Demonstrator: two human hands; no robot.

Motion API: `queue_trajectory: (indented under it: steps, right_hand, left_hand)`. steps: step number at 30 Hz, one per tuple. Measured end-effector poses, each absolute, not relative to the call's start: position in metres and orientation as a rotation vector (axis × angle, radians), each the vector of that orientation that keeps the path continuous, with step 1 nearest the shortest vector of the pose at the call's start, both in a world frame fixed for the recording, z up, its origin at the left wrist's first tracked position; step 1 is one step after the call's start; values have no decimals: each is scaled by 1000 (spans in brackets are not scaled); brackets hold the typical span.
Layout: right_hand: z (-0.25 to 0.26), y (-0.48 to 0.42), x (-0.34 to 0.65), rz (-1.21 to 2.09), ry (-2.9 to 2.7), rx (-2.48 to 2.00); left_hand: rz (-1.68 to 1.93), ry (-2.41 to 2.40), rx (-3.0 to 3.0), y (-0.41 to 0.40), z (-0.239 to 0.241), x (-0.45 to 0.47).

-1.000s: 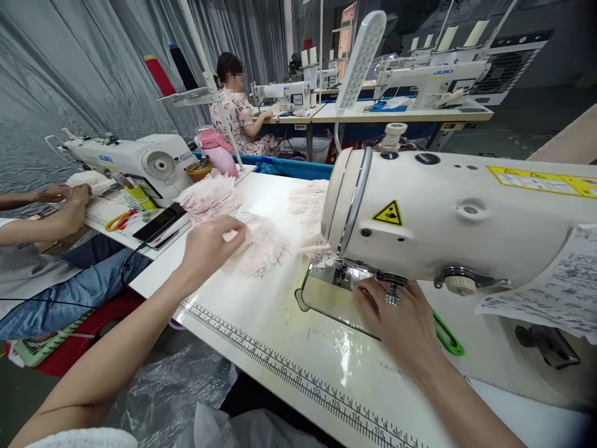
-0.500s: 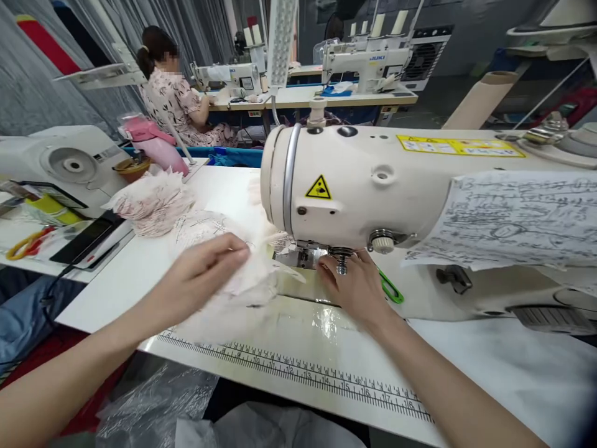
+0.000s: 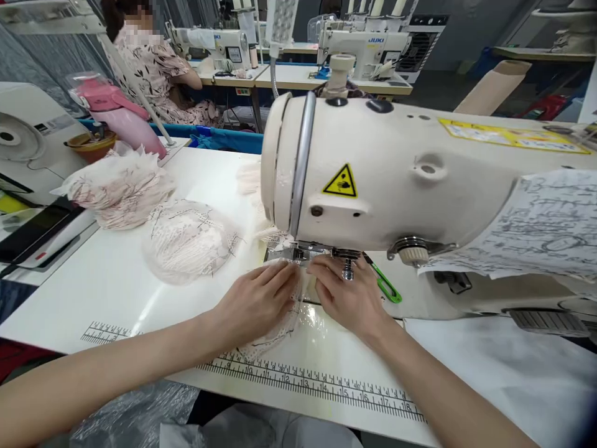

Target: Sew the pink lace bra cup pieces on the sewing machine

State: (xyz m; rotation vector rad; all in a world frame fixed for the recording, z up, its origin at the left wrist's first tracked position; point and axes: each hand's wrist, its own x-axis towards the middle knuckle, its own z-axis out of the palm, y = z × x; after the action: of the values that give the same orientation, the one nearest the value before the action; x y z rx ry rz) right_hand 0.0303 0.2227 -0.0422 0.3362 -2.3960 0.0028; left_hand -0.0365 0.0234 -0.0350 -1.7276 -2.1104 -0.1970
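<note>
My left hand [image 3: 261, 298] is closed on a thin pale lace fabric piece [image 3: 273, 339], its fingertips just in front of the needle area of the sewing machine [image 3: 373, 168]. Part of that fabric hangs out below the palm toward the ruler strip. Close beside it, my right hand [image 3: 349, 292] has bent fingers at the presser foot [image 3: 303, 252]; whether they pinch anything is hidden. To the left lies a round bundle of sheer fabric [image 3: 191, 242]. More pale fabric [image 3: 268, 227] sits behind the needle area.
Green-handled thread snips [image 3: 389, 289] lie right of my right hand. A larger fabric stack [image 3: 125, 186], a pink bottle [image 3: 121, 118] and a phone [image 3: 37, 230] are at left. A printed ruler [image 3: 308, 382] runs along the front edge. A person [image 3: 153, 68] sits at another machine behind.
My left hand has moved right and down to the needle area with the lace fabric, leaving the round bundle uncovered. My right hand stays at the presser foot. The view has shifted closer.
</note>
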Motion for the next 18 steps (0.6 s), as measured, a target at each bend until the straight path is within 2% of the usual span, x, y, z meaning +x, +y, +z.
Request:
queue_trajectory:
  steps: [13,18]
  right_hand:
    - [-54,218,35,-167,-2654,218]
    - [-54,217,35,-137,-2715,173]
  left_hand:
    - [-232,-2189,-1622,35,-48,-47]
    - [-251,-2204,-1606,37,-47,-50]
